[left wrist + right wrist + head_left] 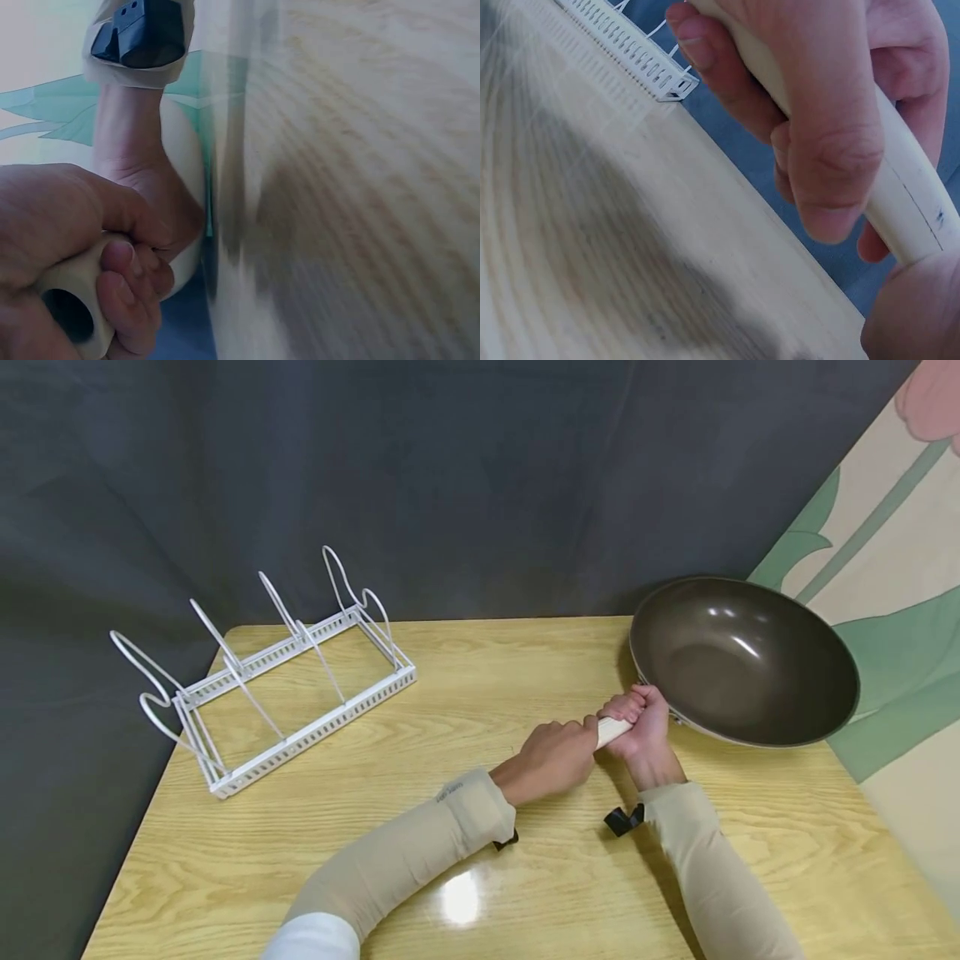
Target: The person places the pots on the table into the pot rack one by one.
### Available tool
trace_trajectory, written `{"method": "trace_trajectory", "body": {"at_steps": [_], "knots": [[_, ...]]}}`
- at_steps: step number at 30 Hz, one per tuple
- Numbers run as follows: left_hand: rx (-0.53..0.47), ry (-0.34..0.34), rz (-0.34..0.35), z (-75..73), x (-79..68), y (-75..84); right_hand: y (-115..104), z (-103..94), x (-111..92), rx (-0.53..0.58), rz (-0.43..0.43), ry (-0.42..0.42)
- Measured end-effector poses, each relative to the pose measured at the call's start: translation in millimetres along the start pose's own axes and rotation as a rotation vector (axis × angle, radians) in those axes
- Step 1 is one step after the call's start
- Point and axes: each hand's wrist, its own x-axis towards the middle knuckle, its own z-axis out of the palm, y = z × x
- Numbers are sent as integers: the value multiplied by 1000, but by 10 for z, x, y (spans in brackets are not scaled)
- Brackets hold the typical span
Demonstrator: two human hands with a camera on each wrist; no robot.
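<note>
A deep wok [742, 652] with a dark brown inside and a pale outside [184, 135] is at the table's right, its bowl facing up. Its cream handle [612, 732] points toward the front left. My right hand [641, 727] grips the handle close to the bowl. Farther down, near the handle's end, my left hand [558, 756] holds it with curled fingers. The hollow handle end [75, 307] shows in the left wrist view. A bare stretch of handle [915, 195] shows between skin in the right wrist view.
A white wire rack [315, 731] with several upright loops stands at the left of the wooden table [480, 668]. Dark cloth [465, 485] hangs behind, and a flower-patterned cloth [900, 693] borders the right side. Small black devices [624, 820] sit beneath the wrists.
</note>
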Motion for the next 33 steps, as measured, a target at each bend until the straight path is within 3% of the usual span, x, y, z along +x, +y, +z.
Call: {"method": "trace_trajectory", "body": {"at_steps": [4,10,17,23,33], "knots": [[-26,25,6,38,-34,-27,30,20,-9,-36,-31,-10],[-47,118,20,27,-85,-59,70,132,-27,-72,-49,-79],[-126,198,89,75,-179,-77,101,211,-144,-140,-75,-80],[-127,254,95,80,-226,-45,115,285,-220,-202,-100,-136],[-254,323,114,166,-300,15,136,364,-382,-269,-130,-217]]}}
